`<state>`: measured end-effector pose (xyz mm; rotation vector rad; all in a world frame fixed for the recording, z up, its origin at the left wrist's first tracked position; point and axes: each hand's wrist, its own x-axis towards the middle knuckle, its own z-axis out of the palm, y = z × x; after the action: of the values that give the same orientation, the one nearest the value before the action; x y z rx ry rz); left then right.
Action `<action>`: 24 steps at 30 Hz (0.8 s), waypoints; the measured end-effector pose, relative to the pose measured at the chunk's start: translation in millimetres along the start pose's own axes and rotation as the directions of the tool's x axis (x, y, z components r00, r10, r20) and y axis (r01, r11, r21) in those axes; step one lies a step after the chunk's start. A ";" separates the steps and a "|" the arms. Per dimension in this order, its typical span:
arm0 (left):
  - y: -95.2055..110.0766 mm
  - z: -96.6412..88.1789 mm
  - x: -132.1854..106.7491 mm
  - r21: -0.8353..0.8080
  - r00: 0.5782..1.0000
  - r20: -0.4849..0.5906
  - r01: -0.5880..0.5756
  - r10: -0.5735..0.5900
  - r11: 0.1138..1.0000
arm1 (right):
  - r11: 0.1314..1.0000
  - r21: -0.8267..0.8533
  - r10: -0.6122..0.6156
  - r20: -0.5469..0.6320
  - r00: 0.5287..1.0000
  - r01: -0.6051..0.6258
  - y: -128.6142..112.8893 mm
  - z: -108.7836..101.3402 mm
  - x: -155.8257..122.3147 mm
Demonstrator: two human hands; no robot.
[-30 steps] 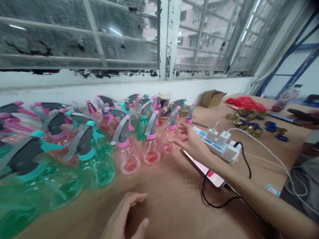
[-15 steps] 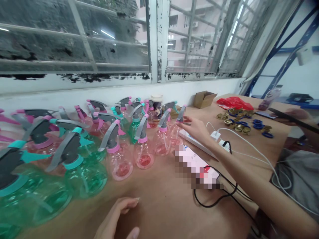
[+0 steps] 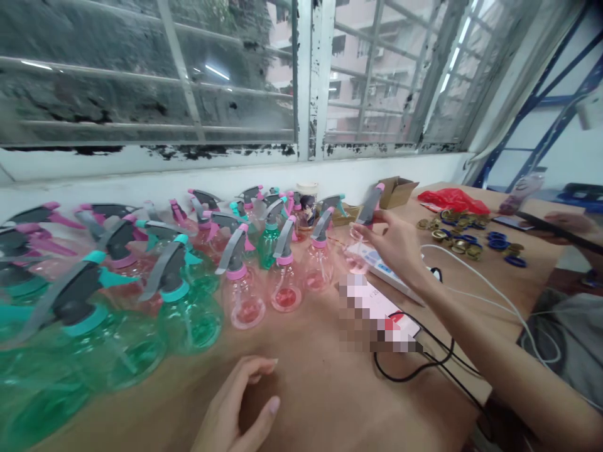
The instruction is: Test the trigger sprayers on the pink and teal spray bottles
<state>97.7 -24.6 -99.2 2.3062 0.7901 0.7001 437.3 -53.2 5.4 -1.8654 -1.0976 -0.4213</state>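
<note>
My right hand grips a pink spray bottle near its neck, with fingers closed around the collar below the grey trigger head. The clear pink body hangs over the end of a white power strip. My left hand rests near the front of the table, fingers curved and thumb apart, holding nothing. Ahead of it stand other pink spray bottles. Green spray bottles with turquoise collars crowd the left side of the table.
A phone, partly pixelated, lies with a black cable beside the power strip. Gold and blue ring-shaped parts, a red plastic bag and a cardboard box are farther right. Another person's hand shows at the right edge.
My right hand has lifted the pink spray bottle up and to the right, away from the row. The view has shifted slightly left; my left hand remains open.
</note>
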 end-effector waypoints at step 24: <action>36.0 -121.8 -42.2 -0.179 0.980 -0.148 0.104 -0.131 0.978 | 0.671 0.707 -0.613 0.360 0.703 0.223 -196.1 46.4 -170.9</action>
<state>4.4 -32.3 -3.5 2.0510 0.8952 0.8712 175.3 -64.0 -28.0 -1.1035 -1.8632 0.2812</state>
